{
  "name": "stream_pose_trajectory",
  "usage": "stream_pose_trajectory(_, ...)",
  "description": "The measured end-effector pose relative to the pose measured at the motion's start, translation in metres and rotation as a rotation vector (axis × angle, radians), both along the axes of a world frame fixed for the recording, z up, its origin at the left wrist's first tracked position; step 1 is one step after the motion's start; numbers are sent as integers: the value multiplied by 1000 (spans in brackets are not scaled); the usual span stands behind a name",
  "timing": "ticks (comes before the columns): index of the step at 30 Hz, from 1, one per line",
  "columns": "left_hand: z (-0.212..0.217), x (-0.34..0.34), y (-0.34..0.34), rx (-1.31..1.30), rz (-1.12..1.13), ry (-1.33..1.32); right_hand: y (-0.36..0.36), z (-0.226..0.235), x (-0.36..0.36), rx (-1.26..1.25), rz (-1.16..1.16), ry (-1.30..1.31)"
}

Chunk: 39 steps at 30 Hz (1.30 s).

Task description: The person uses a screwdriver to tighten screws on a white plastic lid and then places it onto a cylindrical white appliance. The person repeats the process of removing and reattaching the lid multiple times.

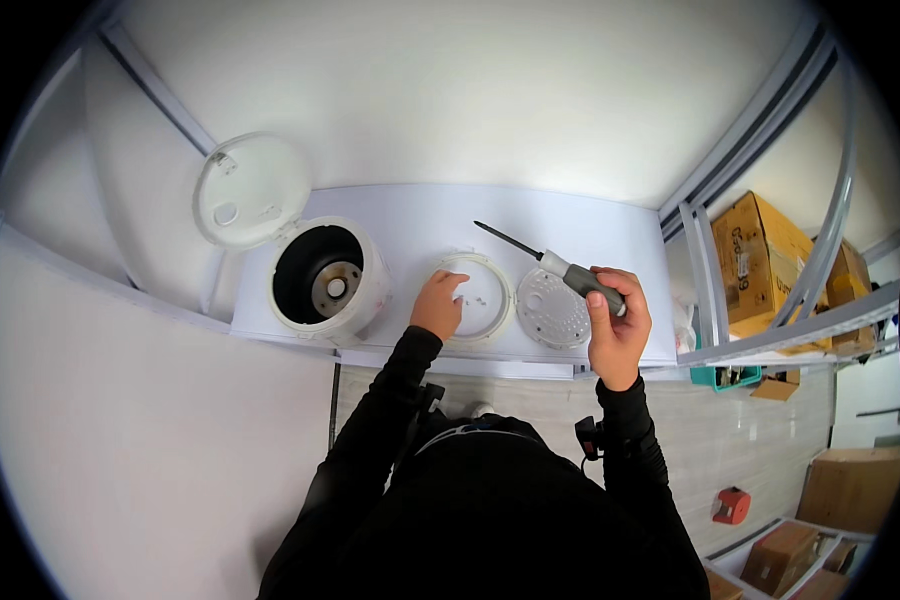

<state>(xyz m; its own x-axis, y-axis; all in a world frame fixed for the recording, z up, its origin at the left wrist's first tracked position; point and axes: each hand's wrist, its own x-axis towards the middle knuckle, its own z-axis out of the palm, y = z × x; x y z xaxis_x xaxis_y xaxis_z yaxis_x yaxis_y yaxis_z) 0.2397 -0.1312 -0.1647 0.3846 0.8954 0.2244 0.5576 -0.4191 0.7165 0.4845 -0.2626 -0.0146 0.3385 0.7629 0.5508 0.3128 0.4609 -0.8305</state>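
My right hand [618, 332] grips a grey-handled screwdriver [560, 266] whose dark shaft points up and to the left over the white table [410, 225]. Below the tool lies a round perforated inner lid plate [552, 310]. My left hand [438, 304] rests on the near-left rim of a white ring-shaped lid frame [492, 296], with a few small screws lying inside it. To the left stands a white rice cooker [330, 280] with its lid [250, 190] swung open and the heating plate showing inside.
White walls close in the table at the back and left. A metal shelf rack [770, 320] with cardboard boxes [760, 255] stands to the right. More boxes and a small red object [732, 505] lie on the wooden floor at lower right.
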Motion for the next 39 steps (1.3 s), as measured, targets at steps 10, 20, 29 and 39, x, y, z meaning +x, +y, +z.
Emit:
stream_pose_trajectory(10, 101, -42, -21, 159, 86, -141, 39, -9, -26, -265, 409, 470)
stream_pose_trajectory(20, 168, -127, -25, 426, 155, -266, 77, -3, -123, -683, 950, 172)
stream_pose_trajectory(29, 195, -246, 21, 736, 123, -304, 109, -6, -234, -428, 714, -93)
stream_pose_trajectory(39, 182, -333, 104, 501, 278, -451, 124, 20, -316, -377, 363, 77)
